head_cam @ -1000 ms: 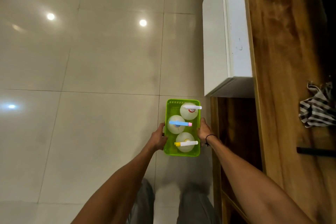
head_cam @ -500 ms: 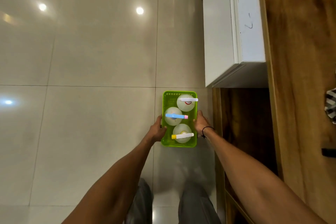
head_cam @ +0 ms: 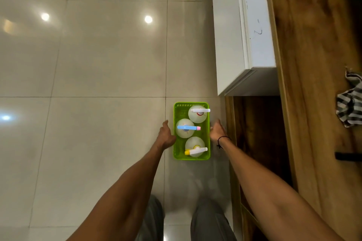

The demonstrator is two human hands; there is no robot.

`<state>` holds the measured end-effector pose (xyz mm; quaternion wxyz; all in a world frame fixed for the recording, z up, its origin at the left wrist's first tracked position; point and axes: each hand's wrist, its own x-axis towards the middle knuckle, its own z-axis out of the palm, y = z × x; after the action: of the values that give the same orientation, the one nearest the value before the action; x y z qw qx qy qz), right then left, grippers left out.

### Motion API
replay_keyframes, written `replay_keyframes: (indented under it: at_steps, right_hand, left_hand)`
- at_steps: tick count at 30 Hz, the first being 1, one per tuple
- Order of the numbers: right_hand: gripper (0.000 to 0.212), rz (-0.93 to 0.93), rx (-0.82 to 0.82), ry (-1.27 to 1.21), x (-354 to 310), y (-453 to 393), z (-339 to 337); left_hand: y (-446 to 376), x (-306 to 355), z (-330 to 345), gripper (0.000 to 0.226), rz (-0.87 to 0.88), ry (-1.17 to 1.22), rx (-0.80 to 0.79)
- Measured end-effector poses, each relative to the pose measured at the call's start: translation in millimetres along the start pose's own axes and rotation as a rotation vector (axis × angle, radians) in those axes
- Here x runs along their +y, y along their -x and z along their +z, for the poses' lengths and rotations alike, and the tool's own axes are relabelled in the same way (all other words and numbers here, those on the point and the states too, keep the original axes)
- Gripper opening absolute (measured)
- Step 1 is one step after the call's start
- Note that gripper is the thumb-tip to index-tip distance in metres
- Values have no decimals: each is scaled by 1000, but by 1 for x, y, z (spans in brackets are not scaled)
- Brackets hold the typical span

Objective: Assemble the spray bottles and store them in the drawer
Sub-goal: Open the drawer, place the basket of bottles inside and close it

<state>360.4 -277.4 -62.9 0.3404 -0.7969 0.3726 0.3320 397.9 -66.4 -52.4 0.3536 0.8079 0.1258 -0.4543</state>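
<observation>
Basket (head_cam: pixel 177 154) with 3 bottles sits between both hands, long axis pointing away; left hand (head_cam: pixel 166 136) and right hand (head_cam: pixel 216 132) look loose, off its sides.

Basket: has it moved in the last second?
No, not visibly: the basket's far edge stays just on the near side of the tile seam.

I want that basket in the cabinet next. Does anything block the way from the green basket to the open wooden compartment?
Nothing visible does. The green basket sits beside the wooden compartment; only the right hand is between.
</observation>
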Motion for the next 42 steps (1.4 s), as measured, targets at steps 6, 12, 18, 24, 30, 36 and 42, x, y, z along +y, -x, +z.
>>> replay_keyframes:
  at_steps: [6,12,18,24,30,36,42]
  right_hand:
    - [56,-97,142,-99,-25,13,-37]
    - [56,-191,337,-237,-43,28,-75]
    - [53,-257,408,-338,-59,36,-89]
    - [65,-272,364,-390,-69,42,-84]
    - [58,-307,321,-359,-80,51,-76]
    - [42,-391,289,-231,-104,55,-74]
    - [41,-365,151,-310,-136,58,-67]
  left_hand:
    - [16,44,-24,69,115,43,170]
    - [31,91,-34,54,244,75,175]
    - [40,132,-32,53,364,61,133]
    - [40,157,-33,44,442,131,87]
    - [40,168,-42,44,495,211,44]
    - [44,176,-61,56,436,390,-40]
    - [47,179,-86,59,391,478,-85]
